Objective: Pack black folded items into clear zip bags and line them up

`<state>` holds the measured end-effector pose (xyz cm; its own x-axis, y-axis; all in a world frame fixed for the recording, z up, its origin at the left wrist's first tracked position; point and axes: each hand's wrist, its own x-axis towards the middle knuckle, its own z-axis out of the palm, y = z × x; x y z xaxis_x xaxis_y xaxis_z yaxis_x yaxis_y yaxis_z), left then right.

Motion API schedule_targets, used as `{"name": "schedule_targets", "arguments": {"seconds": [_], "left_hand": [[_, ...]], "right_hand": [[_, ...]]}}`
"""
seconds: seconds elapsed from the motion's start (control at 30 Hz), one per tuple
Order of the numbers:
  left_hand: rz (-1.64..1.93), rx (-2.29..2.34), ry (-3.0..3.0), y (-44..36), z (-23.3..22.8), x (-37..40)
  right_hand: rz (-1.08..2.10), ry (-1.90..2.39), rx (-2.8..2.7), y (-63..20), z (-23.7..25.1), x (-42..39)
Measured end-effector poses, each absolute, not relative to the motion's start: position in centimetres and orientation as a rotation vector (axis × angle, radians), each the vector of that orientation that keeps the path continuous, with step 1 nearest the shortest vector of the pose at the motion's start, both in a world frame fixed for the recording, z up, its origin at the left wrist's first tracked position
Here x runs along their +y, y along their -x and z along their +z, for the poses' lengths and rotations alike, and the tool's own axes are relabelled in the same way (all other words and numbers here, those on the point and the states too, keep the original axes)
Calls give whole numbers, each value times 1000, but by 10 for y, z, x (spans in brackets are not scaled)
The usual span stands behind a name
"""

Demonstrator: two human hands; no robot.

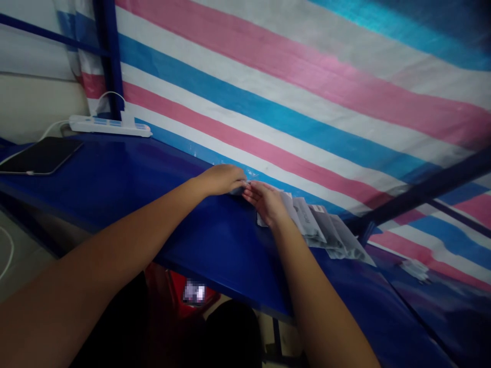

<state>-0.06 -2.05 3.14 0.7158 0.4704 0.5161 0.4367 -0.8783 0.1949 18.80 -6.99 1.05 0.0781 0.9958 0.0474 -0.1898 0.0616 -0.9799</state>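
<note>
My left hand (224,179) is over the back part of the blue table, its fingers curled and closed. Close beside it, fingertip to fingertip, is my right hand (266,202), its fingers bent together in a pinch. A small greyish, shiny thing (238,190) shows under the left fingers; most of it is covered, so its kind cannot be made out. Just right of my right hand, several flat grey-and-clear plastic packets (307,220) lie overlapping in a row along the back edge. One packet's edge shows beneath the right palm.
A white power strip (111,126) with a plugged-in cable lies at the back left, near a dark tablet (42,155). Striped sheeting (268,107) hangs behind the blue table (226,245). A slanted dark bar (414,191) crosses at right. Below is a red stool (178,289) with a blurred-out phone-like thing.
</note>
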Motion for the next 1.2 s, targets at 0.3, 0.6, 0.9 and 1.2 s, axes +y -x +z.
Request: {"name": "schedule_targets", "arguments": {"seconds": [0.3,0.6,0.9,1.2], "left_hand": [[890,848,-2907,1,33,-24],[875,882,-2904,2,35,-24],[891,815,-2894,1,33,-23],[849,832,-2912,-2,32,-24]], "right_hand": [[1153,1128,-1080,-188,14,-72],[1128,1187,-1113,-201,14,-72],[1157,1174,-1112,-192,15,-75],[1147,1190,-1148,-186,14,-74]]}}
